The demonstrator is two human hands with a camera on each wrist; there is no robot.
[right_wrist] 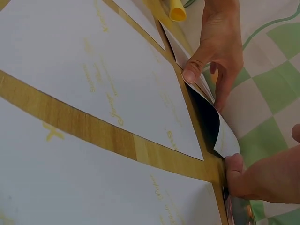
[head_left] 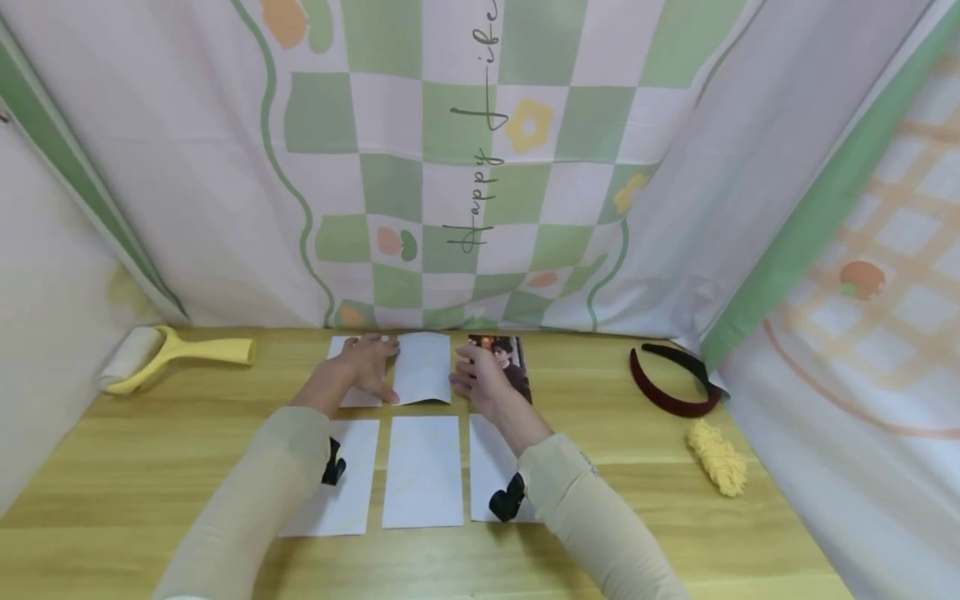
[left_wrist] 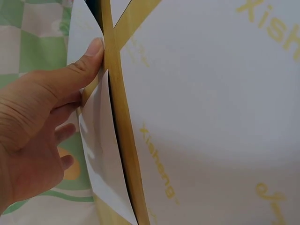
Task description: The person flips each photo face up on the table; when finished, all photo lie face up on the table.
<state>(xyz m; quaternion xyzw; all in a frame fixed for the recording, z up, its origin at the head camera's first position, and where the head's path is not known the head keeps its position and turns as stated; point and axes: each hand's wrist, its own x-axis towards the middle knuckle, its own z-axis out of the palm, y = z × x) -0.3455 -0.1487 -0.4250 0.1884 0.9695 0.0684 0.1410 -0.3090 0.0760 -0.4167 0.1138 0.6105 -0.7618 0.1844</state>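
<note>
In the head view my left hand [head_left: 364, 367] holds the left edge of a white-backed photo print [head_left: 422, 368], the middle one of the back row. My right hand [head_left: 483, 377] has its curled fingers at the print's right edge. Between both hands the print [right_wrist: 227, 140] bows upward, its dark side showing underneath in the right wrist view. Beneath my left hand lies another white-backed print [head_left: 362, 398]. Partly covered by my right hand is a picture-side-up photo [head_left: 513, 367] showing a person. The left wrist view shows my left thumb [left_wrist: 89, 58] against a print edge.
Three white-backed prints, including the middle one [head_left: 422, 471], form the front row. A yellow-handled lint roller [head_left: 176, 348] lies far left. To the right are a dark red headband [head_left: 675, 406] and a yellow yarn bundle [head_left: 717, 458]. A checked curtain [head_left: 465, 167] hangs behind the table.
</note>
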